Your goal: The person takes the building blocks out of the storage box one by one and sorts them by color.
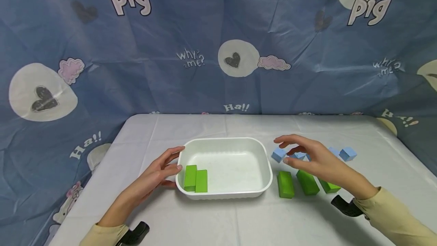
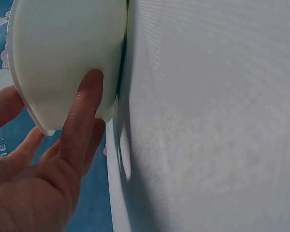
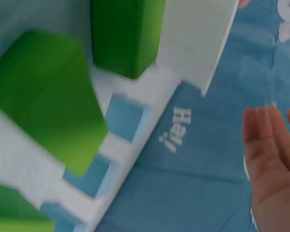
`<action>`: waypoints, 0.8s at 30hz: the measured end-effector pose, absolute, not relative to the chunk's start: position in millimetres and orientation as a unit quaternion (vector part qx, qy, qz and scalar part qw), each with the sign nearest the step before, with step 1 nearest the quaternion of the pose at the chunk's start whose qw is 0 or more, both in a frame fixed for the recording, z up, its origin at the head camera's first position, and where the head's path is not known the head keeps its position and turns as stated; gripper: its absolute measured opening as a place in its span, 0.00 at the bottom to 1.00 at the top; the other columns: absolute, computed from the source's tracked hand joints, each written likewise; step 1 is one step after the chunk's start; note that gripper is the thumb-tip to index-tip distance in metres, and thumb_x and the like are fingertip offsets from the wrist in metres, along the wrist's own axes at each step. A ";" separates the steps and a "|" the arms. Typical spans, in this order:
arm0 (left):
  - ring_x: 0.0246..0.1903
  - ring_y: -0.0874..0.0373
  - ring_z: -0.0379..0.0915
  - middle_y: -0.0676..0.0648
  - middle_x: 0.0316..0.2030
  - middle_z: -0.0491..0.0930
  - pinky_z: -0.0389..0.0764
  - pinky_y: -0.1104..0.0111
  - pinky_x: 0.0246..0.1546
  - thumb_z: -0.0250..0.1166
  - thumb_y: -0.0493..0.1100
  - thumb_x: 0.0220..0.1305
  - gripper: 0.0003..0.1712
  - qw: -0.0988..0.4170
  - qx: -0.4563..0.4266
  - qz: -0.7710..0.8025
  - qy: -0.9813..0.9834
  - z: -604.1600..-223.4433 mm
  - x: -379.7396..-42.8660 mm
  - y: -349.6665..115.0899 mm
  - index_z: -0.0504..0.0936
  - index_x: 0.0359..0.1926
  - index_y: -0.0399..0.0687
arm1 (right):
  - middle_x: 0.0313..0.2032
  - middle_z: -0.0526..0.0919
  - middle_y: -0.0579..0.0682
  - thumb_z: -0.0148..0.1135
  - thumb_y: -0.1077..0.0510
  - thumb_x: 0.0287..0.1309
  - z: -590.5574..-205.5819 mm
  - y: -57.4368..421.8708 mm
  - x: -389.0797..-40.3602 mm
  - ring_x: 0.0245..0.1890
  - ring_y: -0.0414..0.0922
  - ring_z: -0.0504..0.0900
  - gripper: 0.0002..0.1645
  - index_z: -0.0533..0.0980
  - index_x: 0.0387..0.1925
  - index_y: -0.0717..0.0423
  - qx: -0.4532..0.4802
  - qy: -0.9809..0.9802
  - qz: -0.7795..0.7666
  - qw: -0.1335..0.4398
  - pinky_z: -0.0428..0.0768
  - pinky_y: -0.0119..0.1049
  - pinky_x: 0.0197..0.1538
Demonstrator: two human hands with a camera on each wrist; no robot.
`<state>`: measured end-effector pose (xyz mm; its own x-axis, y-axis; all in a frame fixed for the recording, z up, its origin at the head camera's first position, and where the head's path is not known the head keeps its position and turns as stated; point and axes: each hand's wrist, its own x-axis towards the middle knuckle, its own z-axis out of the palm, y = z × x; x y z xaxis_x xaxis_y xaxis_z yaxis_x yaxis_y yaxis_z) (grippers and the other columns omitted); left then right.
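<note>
A white plastic tray lies on the table with two green blocks side by side in its near left corner. At its left end, my left hand rests extended fingers against the rim and outer wall; the left wrist view shows a fingertip on that wall. To the right of the tray, my right hand hovers over small blue cubes, thumb and fingers apart and holding nothing. Three green blocks stand nearer me, one partly hidden by the right hand and wrist.
A white cloth covers the table. Behind it hangs a blue printed curtain, also along the left side. Another blue cube sits beyond the right hand, at the right end of the group.
</note>
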<state>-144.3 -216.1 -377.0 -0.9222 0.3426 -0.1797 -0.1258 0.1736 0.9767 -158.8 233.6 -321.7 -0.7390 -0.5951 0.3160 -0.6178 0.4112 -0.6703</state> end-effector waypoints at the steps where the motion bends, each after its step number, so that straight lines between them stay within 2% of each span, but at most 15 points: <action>1: 0.56 0.46 0.73 0.47 0.71 0.58 0.80 0.54 0.43 0.60 0.46 0.71 0.33 0.183 0.074 0.638 0.744 -376.8 -144.6 -216.0 0.60 0.73 0.63 | 0.60 0.74 0.40 0.66 0.60 0.63 -322.6 230.0 -159.0 0.55 0.40 0.76 0.29 0.71 0.64 0.41 0.363 -0.838 0.407 0.008 0.78 0.36 0.51; 4: 0.56 0.46 0.73 0.48 0.71 0.58 0.80 0.54 0.43 0.59 0.45 0.72 0.33 0.183 0.076 0.637 0.745 -376.5 -144.7 -215.9 0.59 0.73 0.63 | 0.60 0.74 0.42 0.66 0.57 0.64 -325.6 219.8 -159.7 0.55 0.42 0.76 0.28 0.71 0.64 0.40 0.365 -0.836 0.410 -0.012 0.78 0.37 0.52; 8: 0.56 0.46 0.73 0.48 0.71 0.58 0.79 0.54 0.43 0.60 0.45 0.72 0.33 0.185 0.071 0.637 0.745 -376.6 -144.2 -215.5 0.59 0.73 0.63 | 0.59 0.76 0.44 0.66 0.57 0.63 -330.0 206.6 -160.1 0.54 0.45 0.77 0.28 0.71 0.64 0.43 0.389 -0.821 0.418 -0.022 0.78 0.38 0.51; 13: 0.56 0.47 0.72 0.48 0.71 0.59 0.79 0.54 0.43 0.60 0.46 0.71 0.33 0.187 0.067 0.636 0.745 -376.6 -143.8 -214.6 0.60 0.73 0.65 | 0.57 0.75 0.43 0.69 0.59 0.61 -335.2 189.1 -157.8 0.53 0.43 0.76 0.31 0.70 0.64 0.45 0.416 -0.804 0.424 -0.018 0.78 0.39 0.51; 18: 0.56 0.46 0.73 0.48 0.71 0.59 0.79 0.54 0.43 0.60 0.45 0.72 0.32 0.184 0.069 0.636 0.746 -376.3 -143.8 -215.2 0.60 0.72 0.65 | 0.57 0.75 0.40 0.68 0.58 0.61 -341.6 170.2 -155.2 0.54 0.42 0.76 0.30 0.71 0.63 0.42 0.411 -0.807 0.424 -0.032 0.78 0.39 0.51; 24: 0.55 0.46 0.73 0.48 0.71 0.59 0.79 0.54 0.43 0.60 0.46 0.72 0.33 0.183 0.071 0.636 0.746 -376.7 -144.8 -216.5 0.60 0.73 0.64 | 0.58 0.75 0.40 0.67 0.56 0.63 -348.6 144.4 -152.9 0.54 0.49 0.77 0.27 0.71 0.62 0.42 0.388 -0.809 0.436 -0.067 0.78 0.38 0.52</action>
